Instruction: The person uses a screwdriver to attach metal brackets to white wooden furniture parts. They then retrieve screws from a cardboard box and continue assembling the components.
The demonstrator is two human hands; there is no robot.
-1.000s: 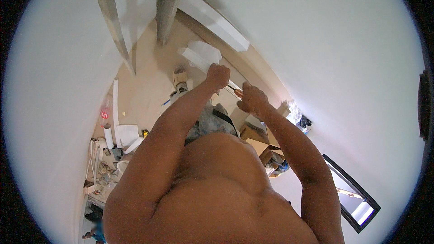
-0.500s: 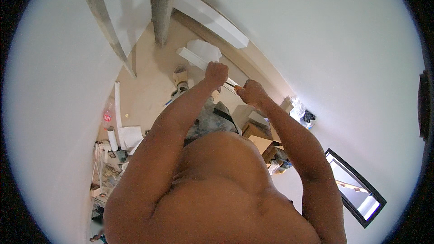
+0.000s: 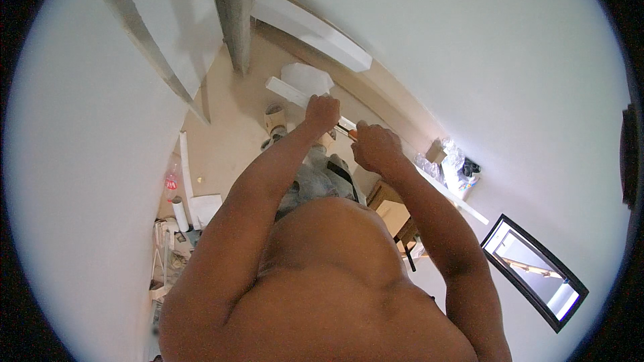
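A thin tool with a pale shaft and an orange-brown bit at one end runs between the two raised hands, in front of the person's chest and high above the floor. The left hand is fisted, its grip closed around the far, upper end of the tool; the right hand is closed too, its grip on the near end, where the orange part shows just at the knuckles. The two hands are near each other but not touching — only a short length of the tool shows between them, too small to tell what kind it is.

Below the hands, on the tan floor, lies a long white strip, and beside it a white angular sheet. A longer white board lies along the foot of the white wall. Near the strip stands a small brown roll. To the left a white tube and a white sheet lie among clutter. At the right wall sits a crumpled clear bag, and lower down a dark-framed mirror leans against the wall — well apart from the hands.
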